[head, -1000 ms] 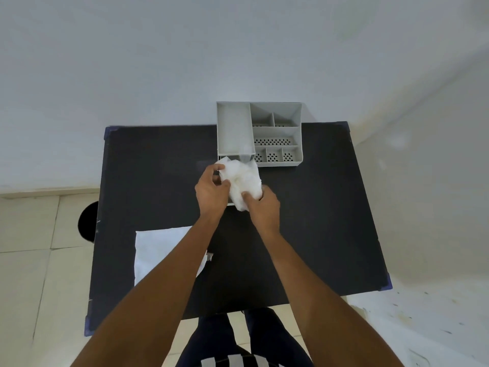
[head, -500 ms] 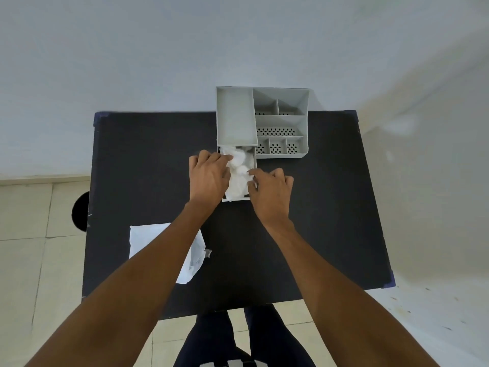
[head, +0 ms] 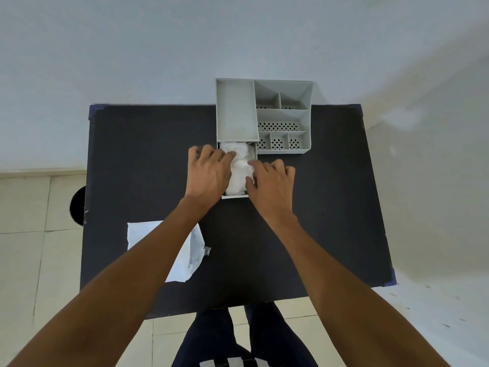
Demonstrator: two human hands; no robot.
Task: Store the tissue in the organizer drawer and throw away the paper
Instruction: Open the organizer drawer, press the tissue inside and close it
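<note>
A grey organizer [head: 283, 112] stands at the far edge of the black table [head: 148, 160]. Its drawer [head: 235, 196] is pulled out toward me, and crumpled white tissue [head: 239, 168] fills it. My left hand [head: 209, 173] lies over the drawer's left side with fingertips on the tissue. My right hand [head: 272, 184] lies over its right side, fingers pressing the tissue. Neither hand closes around anything. A white sheet of paper [head: 185, 258] lies on the near left of the table, partly hidden under my left forearm.
A dark round object [head: 78, 205] sits on the tiled floor beyond the table's left edge. A white wall runs behind the organizer. A small clear scrap [head: 207, 250] lies by the paper. My legs show below the near edge.
Both hands lowered the tissue from above the table into the pulled-out drawer and flattened over it. The paper stayed in place.
</note>
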